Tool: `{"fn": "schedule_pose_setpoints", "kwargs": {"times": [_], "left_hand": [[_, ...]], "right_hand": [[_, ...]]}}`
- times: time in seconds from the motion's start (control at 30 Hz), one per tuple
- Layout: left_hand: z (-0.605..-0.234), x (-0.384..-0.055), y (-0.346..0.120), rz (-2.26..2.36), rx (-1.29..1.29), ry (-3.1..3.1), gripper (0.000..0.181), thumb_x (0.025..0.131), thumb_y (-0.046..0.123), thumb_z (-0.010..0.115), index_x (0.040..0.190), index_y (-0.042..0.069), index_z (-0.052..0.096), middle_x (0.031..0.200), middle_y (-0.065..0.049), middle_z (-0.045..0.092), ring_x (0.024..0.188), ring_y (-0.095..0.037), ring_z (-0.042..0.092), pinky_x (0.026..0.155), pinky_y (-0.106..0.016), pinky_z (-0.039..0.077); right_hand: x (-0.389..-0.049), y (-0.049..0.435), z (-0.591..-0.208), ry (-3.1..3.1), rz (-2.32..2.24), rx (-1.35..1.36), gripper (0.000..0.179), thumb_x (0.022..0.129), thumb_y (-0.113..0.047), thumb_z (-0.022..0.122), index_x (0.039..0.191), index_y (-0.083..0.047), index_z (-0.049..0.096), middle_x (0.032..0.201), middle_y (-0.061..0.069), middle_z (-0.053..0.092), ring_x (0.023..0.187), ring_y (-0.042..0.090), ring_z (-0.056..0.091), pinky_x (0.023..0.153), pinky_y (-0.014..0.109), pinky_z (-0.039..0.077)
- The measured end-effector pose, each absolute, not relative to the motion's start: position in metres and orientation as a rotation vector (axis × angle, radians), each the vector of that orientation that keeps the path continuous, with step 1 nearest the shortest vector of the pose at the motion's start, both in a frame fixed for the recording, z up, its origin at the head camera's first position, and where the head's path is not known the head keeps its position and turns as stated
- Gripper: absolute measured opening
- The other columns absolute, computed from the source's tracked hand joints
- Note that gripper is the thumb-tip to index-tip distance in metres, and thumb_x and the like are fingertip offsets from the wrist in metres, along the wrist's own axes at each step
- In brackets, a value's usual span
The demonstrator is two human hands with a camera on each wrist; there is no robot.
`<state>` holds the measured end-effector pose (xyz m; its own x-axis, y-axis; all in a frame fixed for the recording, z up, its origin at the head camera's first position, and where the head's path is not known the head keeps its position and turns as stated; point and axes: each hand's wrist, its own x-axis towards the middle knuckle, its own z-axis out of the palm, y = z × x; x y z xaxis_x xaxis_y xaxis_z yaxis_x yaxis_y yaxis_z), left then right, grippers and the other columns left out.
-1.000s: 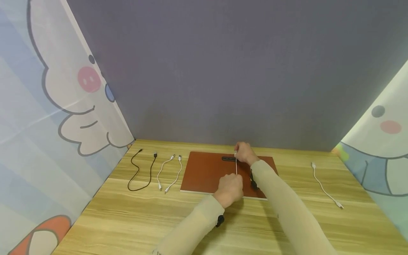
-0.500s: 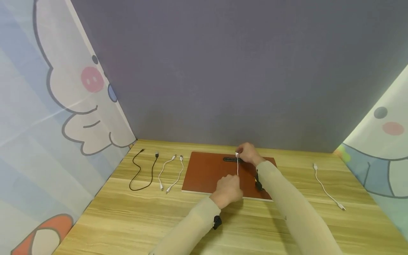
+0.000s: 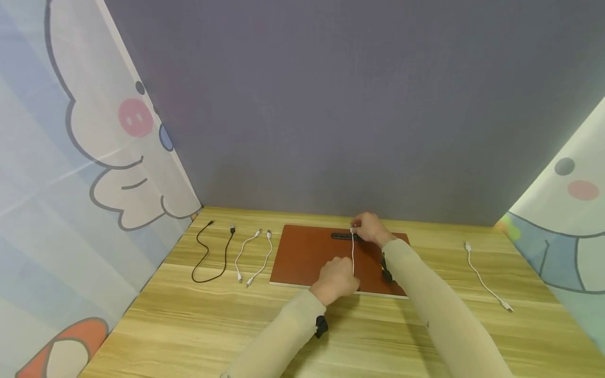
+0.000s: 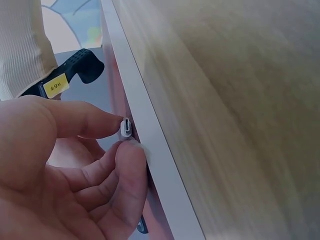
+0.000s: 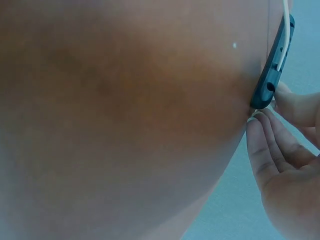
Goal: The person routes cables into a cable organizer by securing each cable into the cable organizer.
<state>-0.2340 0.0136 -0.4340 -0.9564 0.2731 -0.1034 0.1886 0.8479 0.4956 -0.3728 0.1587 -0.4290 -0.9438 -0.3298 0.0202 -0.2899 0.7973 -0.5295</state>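
Note:
A white USB cable [image 3: 353, 252] runs front to back over a reddish-brown board [image 3: 298, 257]. At the board's front edge my left hand [image 3: 335, 278] pinches its USB-C plug [image 4: 126, 128] between thumb and forefinger. My right hand [image 3: 368, 228] grips the cable's far end beside a black slotted cable holder [image 3: 340, 236] on the board. The right wrist view shows the cable lying along the black holder [image 5: 272, 70], with the fingertips of the right hand [image 5: 285, 150] close to its end. The plug at that end is mostly hidden by the fingers.
Left of the board lie a black USB cable [image 3: 206, 252] and two short white cables [image 3: 240, 257] [image 3: 268, 257]. Another white cable [image 3: 477, 275] lies to the right. A grey wall [image 3: 331, 105] stands behind the wooden table [image 3: 212, 325], with printed curtains [image 3: 94, 184] at the sides.
My left hand has drawn slightly toward the board's front edge, and more of the cable shows between the hands. The right hand has shifted slightly right and stays beside the black holder.

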Motion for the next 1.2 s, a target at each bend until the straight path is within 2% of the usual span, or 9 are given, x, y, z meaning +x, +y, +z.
{"fn": "schedule_pose_setpoints", "kwargs": {"times": [0.37, 0.6, 0.97, 1.2], "left_hand": [[-0.435, -0.233, 0.019, 0.761, 0.337, 2.869, 0.04, 0.091, 0.014, 0.07, 0.057, 0.014, 0.049, 0.048, 0.003, 0.039, 0.04, -0.012, 0.035, 0.04, -0.028, 0.03], [-0.436, -0.236, 0.018, 0.752, 0.328, 2.877, 0.037, 0.091, 0.016, 0.07, 0.059, 0.014, 0.051, 0.05, 0.003, 0.04, 0.041, -0.012, 0.036, 0.041, -0.028, 0.03], [-0.438, -0.233, 0.018, 0.76, 0.35, 2.871, 0.043, 0.091, 0.014, 0.069, 0.054, 0.014, 0.048, 0.045, 0.004, 0.036, 0.038, -0.01, 0.031, 0.038, -0.027, 0.027], [-0.436, -0.232, 0.017, 0.76, 0.361, 2.86, 0.042, 0.092, 0.016, 0.069, 0.055, 0.014, 0.05, 0.046, 0.004, 0.038, 0.039, -0.01, 0.033, 0.041, -0.026, 0.028]], "right_hand": [[-0.368, 0.165, -0.427, 2.934, -0.811, -0.524, 0.031, 0.1, -0.008, 0.064, 0.127, 0.007, 0.066, 0.121, 0.024, 0.067, 0.111, 0.041, 0.064, 0.089, 0.047, 0.055], [-0.361, 0.176, -0.415, 2.965, -0.816, -0.584, 0.029, 0.1, -0.006, 0.061, 0.125, 0.007, 0.066, 0.123, 0.024, 0.067, 0.113, 0.042, 0.063, 0.092, 0.051, 0.053], [-0.352, 0.213, -0.403, 3.074, -0.816, -0.685, 0.022, 0.098, -0.002, 0.062, 0.115, 0.009, 0.07, 0.11, 0.024, 0.07, 0.097, 0.04, 0.066, 0.082, 0.053, 0.054], [-0.346, 0.236, -0.394, 3.153, -0.734, -0.703, 0.02, 0.096, -0.002, 0.062, 0.111, 0.009, 0.07, 0.108, 0.025, 0.069, 0.096, 0.041, 0.066, 0.084, 0.055, 0.053]]}}
